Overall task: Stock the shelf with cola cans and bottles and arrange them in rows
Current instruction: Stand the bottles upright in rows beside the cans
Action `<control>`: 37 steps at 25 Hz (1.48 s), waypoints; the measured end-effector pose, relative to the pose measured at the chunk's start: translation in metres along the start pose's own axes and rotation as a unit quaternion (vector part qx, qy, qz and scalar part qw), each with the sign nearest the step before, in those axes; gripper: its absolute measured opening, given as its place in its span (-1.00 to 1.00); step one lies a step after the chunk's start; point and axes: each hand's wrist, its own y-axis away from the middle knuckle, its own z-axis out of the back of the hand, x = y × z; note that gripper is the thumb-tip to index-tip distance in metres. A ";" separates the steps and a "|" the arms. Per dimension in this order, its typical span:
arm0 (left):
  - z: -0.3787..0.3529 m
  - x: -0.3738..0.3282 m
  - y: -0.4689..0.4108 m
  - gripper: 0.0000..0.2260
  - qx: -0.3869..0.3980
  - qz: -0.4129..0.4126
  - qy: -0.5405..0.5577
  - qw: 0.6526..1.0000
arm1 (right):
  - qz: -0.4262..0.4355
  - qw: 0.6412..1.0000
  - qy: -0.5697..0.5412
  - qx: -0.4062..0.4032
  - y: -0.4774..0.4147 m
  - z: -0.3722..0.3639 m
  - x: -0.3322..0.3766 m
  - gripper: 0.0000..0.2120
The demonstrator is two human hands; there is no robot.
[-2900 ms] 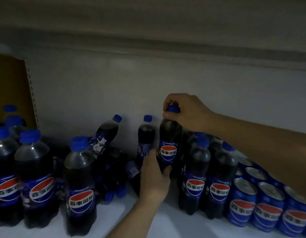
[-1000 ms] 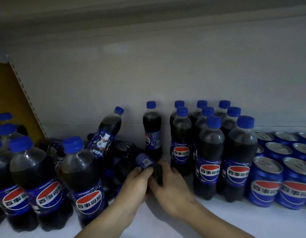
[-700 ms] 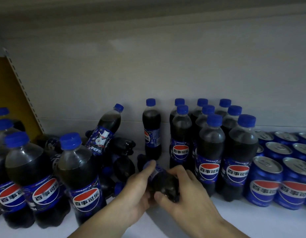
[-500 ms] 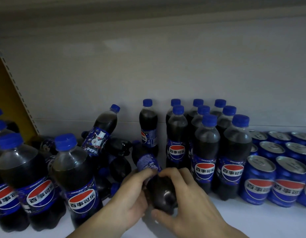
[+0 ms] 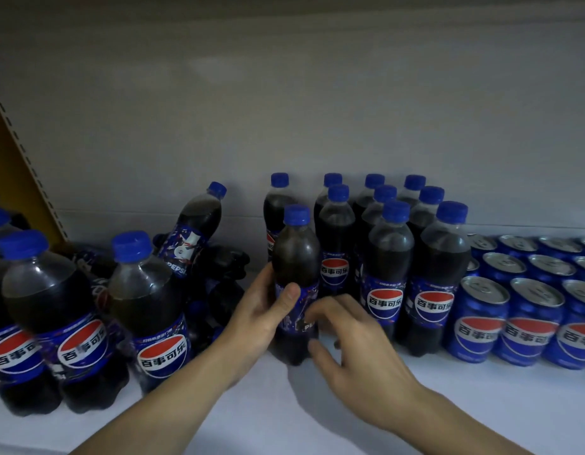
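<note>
Cola bottle [image 5: 296,257] stands upright on the white shelf [image 5: 481,405], near the middle, just left of the neat block of bottles and in front of a lone bottle at the back wall. It is clear plastic, filled almost to the neck with dark cola, and has a blue cap [image 5: 296,215] and a blue label [image 5: 308,295] round its lower half, with part of the brand lettering showing.

The left hand [image 5: 260,318] grasps it at the label, with the thumb [image 5: 290,293] pressed on the front and the fingers wrapped behind. The right hand [image 5: 356,349] is at the bottle's lower right. Its curved fingers [image 5: 320,311] are blurred against the label and its thumb is by the base. I cannot tell whether it grips or only touches.

The block of upright bottles [image 5: 386,257] to the right stands in tidy rows running to the back, with labels facing forward. Beyond them, blue cans [image 5: 530,310] sit in rows, tops up.

To the left, one bottle [image 5: 194,231] leans tilted against the back wall over a dark heap of bottles lying on their sides [image 5: 225,264]. More upright bottles [image 5: 146,300] crowd the front left, all holding the same dark cola.
</note>
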 end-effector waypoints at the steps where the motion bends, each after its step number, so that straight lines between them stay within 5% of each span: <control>1: 0.001 0.000 0.001 -0.46 0.004 0.003 -0.003 1.000 | 0.016 0.999 0.003 -0.038 -0.005 0.010 0.005 -0.75; 5: 0.005 0.005 -0.002 -0.31 0.000 0.017 0.008 1.000 | 0.123 0.979 0.080 -0.143 -0.054 0.073 0.043 -0.69; 10: 0.000 0.020 0.003 -0.25 -0.026 0.052 -0.086 0.995 | 0.125 0.954 0.205 0.181 -0.127 0.090 0.057 -0.67; 12: 0.002 0.022 0.002 -0.29 -0.026 0.047 -0.074 0.996 | 0.112 0.951 0.188 0.218 -0.140 0.095 0.055 -0.73; 17: 0.008 0.020 0.005 -0.45 0.055 0.077 -0.071 0.993 | 0.124 0.929 0.279 0.208 -0.148 0.106 0.055 -0.67; 20: 0.003 0.028 0.004 -0.39 -0.007 0.062 -0.179 0.982 | 0.112 0.909 0.356 0.184 -0.144 0.101 0.052 -0.60; 25: -0.006 0.036 0.003 -0.55 -0.040 0.037 -0.209 0.976 | 0.079 0.930 0.304 0.189 -0.145 0.110 0.038 -0.68; 37: -0.035 0.043 -0.003 -0.55 -0.043 0.007 -0.215 0.976 | 0.051 0.941 0.283 0.175 -0.138 0.127 0.017 -0.70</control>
